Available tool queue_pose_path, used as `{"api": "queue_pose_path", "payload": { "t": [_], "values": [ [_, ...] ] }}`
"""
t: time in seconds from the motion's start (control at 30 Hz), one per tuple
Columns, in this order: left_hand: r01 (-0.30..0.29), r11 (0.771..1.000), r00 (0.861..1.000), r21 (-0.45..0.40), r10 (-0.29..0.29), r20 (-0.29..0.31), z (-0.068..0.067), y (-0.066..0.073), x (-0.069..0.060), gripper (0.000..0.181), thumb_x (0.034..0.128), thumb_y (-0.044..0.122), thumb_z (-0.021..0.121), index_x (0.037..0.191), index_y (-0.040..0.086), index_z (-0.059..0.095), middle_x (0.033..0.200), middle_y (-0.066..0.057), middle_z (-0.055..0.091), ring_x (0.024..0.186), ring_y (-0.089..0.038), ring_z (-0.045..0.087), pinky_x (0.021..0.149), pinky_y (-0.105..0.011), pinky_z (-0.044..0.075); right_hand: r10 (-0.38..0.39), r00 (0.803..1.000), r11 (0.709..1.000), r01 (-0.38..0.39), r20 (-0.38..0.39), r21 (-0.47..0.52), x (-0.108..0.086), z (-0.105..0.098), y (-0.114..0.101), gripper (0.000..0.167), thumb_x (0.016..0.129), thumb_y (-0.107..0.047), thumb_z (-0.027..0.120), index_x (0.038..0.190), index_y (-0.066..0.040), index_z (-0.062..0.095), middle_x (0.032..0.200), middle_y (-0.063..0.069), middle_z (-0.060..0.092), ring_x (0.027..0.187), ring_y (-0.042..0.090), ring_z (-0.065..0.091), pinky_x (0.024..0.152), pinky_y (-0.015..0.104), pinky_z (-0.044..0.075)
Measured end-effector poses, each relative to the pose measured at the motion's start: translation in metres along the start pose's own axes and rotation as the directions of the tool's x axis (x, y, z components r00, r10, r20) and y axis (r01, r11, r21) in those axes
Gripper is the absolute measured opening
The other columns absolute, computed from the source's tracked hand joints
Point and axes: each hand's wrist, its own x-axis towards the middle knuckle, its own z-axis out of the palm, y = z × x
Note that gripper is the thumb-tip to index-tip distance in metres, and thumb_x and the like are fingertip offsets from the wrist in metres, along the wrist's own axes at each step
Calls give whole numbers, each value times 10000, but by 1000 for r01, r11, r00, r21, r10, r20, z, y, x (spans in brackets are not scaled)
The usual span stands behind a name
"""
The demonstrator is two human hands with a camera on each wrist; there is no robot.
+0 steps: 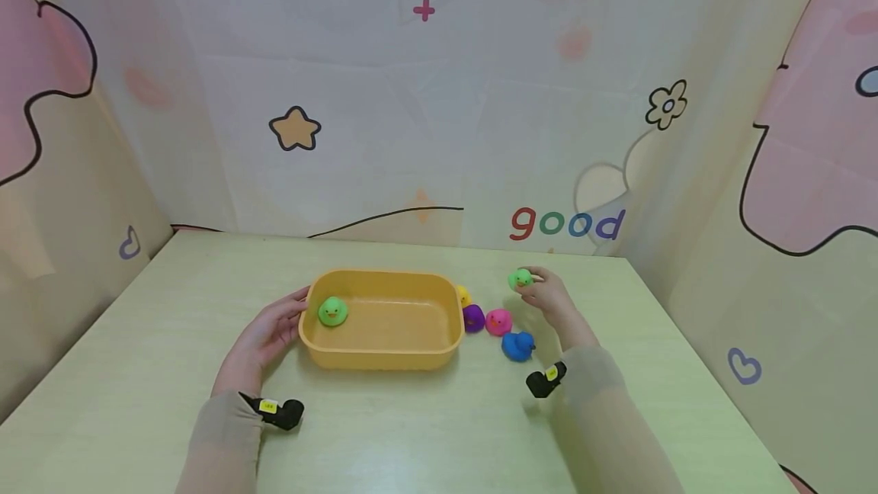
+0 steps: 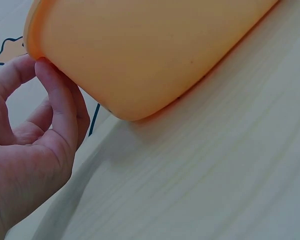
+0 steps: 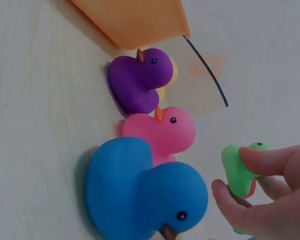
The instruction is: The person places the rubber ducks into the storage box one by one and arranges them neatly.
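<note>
A yellow-orange plastic tub (image 1: 384,360) stands on the table with one green rubber duck (image 1: 332,312) inside, at its left end. My left hand (image 1: 276,326) holds the tub's left rim, thumb and fingers meeting at the edge in the left wrist view. Right of the tub, my right hand (image 1: 549,297) pinches another green rubber duck (image 3: 235,167) between thumb and fingers, above the table. Nearby sit a purple duck (image 3: 137,82), a pink duck (image 3: 157,132) and a blue duck (image 3: 140,195). A yellow duck (image 1: 463,296) is partly hidden behind the tub and the purple duck.
The pale wooden table (image 1: 411,433) ends at a printed cloth backdrop (image 1: 370,97) behind, with more cloth on both sides. Each wrist wears a small black camera, one at the left sleeve (image 1: 222,433) and one at the right sleeve (image 1: 610,402).
</note>
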Motion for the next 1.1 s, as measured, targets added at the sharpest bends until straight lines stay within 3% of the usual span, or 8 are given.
{"api": "queue_pose_path", "payload": {
  "t": [0.17,0.27,0.57,0.87,1.1],
  "values": [
    [2,1000,1000,-2,-2,-4,-1,0,0,605,1008,50,458,1547,16,186,1073,62,674,932,-32,641,800,-161,542,-18,1000,1000,17,16,19,3,8,-7,522,941,63,532,1443,59,388,1394,267,424,1032,185,566,919,236,536],
    [5,1000,1000,1,-5,1,-2,0,0,622,1011,49,448,1555,11,151,1073,68,669,942,-30,638,812,-163,542,-29,999,999,28,23,21,5,14,-10,522,937,72,532,1441,62,395,1403,278,428,1036,188,556,874,196,534],
    [-4,1000,1000,11,4,-3,-4,-1,0,627,1012,48,437,1557,7,131,1073,76,660,927,-27,626,802,-155,536,-35,997,999,37,65,-28,8,37,-31,539,942,35,536,1458,48,380,1435,275,423,1212,344,510,1090,408,434],
    [-13,1000,1000,9,13,6,-1,-2,1,613,1013,34,427,1551,-11,138,1056,65,668,884,-26,627,770,-150,537,-85,988,996,89,128,-22,3,66,-59,508,923,58,551,1419,38,445,1378,262,483,1211,363,529,1085,434,433],
    [-14,1000,1000,0,14,18,0,2,0,620,1015,37,430,1556,-1,129,1082,73,659,921,-29,627,800,-152,537,-131,968,991,130,213,21,-2,102,-73,488,900,89,558,1378,80,462,1352,291,500,1089,282,575,1056,416,465]
  ]
}}
